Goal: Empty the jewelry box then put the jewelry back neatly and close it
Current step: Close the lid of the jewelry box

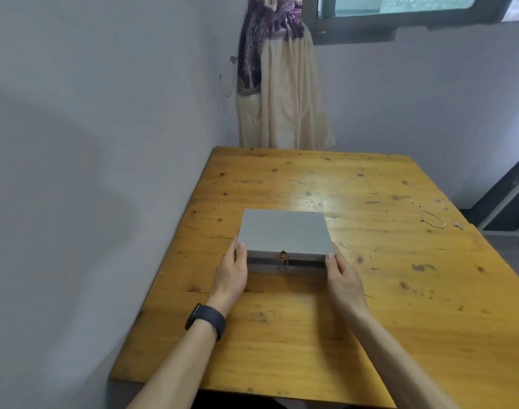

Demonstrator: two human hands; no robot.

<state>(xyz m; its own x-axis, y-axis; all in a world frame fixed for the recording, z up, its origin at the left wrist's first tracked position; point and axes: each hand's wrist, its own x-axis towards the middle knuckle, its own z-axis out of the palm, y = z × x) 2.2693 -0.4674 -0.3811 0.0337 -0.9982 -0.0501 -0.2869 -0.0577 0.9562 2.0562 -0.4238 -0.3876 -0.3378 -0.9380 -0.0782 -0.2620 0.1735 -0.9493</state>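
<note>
jewelry box (285,231) — inside hidden, chains (432,219) faint

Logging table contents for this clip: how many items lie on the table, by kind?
Jewelry box: 1, closed
Chains: 2, a looped chain and a pendant chain
Small piece: 1, too small to identify
Total: 4

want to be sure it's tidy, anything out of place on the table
Yes: thin chains lie loose near the table's right edge, outside the grey jewelry box, whose lid is down.
</note>
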